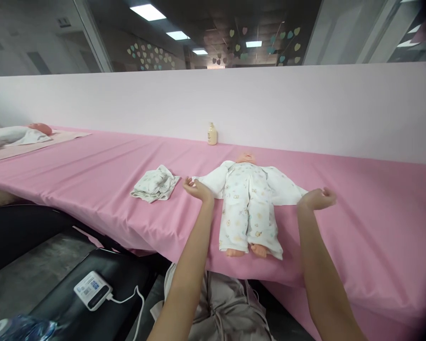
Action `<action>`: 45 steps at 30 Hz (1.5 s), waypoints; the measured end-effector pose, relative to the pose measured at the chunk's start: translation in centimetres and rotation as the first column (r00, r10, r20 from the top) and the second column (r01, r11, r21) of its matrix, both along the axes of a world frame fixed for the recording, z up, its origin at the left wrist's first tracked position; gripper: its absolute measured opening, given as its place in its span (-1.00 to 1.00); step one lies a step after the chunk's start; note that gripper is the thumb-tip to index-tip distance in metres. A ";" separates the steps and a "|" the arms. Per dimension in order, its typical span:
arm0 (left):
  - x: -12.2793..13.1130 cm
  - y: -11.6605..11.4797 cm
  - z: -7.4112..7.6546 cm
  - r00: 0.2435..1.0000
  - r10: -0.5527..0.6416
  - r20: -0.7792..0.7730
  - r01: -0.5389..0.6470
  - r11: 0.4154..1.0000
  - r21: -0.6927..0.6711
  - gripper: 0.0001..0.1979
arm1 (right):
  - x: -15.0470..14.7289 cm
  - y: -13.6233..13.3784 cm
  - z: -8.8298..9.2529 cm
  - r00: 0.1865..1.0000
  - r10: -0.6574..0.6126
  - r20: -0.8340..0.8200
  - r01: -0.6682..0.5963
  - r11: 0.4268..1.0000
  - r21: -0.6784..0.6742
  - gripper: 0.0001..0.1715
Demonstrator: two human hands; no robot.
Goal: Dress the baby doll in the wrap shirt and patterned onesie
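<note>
Lying between two hands [199,188] [316,199] is one doll [242,192], near one bottle [212,135].

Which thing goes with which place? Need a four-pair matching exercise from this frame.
Things:
1. pale yellow bottle
2. folded cloth
3. white device
4. doll in patterned trousers

Places:
A. on the black seat
B. between the left hand and right hand
C. upright near the white wall
D. on the pink cover, just left of the left hand

Pairs: 1-C, 2-D, 3-A, 4-B
</note>
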State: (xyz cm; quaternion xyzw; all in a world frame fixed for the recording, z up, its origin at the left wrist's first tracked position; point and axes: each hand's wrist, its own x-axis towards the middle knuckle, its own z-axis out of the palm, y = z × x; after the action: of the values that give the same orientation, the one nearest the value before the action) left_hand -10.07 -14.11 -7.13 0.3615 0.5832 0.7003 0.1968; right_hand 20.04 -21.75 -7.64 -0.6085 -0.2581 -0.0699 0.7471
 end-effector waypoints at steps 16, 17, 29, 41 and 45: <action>6.0 4.1 1.6 0.041 -0.500 -0.865 0.628 0.686 -0.367 -0.19 | -8.9 9.7 0.0 0.591 0.474 0.653 -0.059 0.832 -0.551 -0.70; 6.1 3.6 1.4 0.076 -0.456 -0.887 0.615 0.721 -0.318 -0.24 | -9.0 8.9 -0.3 0.555 0.469 0.687 -0.027 0.835 -0.549 -0.68; 2.3 -2.9 -0.1 0.071 -0.297 -0.952 0.534 0.817 -0.215 -0.58 | -10.8 -1.3 -2.8 0.469 0.613 0.635 0.053 0.699 -0.713 -0.23; 2.6 -7.7 -0.2 -0.021 -0.380 -0.925 0.447 0.824 -0.349 -0.82 | -11.5 -2.7 -2.7 0.578 0.493 0.650 0.003 0.796 -0.606 -0.82; 1.4 -11.9 -1.2 0.149 -0.469 -0.870 0.503 0.794 -0.342 -0.63 | -11.7 -2.9 -2.5 0.538 0.471 0.699 0.064 0.804 -0.591 -0.85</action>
State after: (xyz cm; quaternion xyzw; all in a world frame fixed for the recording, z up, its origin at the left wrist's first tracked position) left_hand -8.67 -26.02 -8.38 0.8616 0.4275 0.2710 0.0373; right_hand 8.38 -24.66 -10.15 -0.6549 -0.6557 -0.1746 0.3327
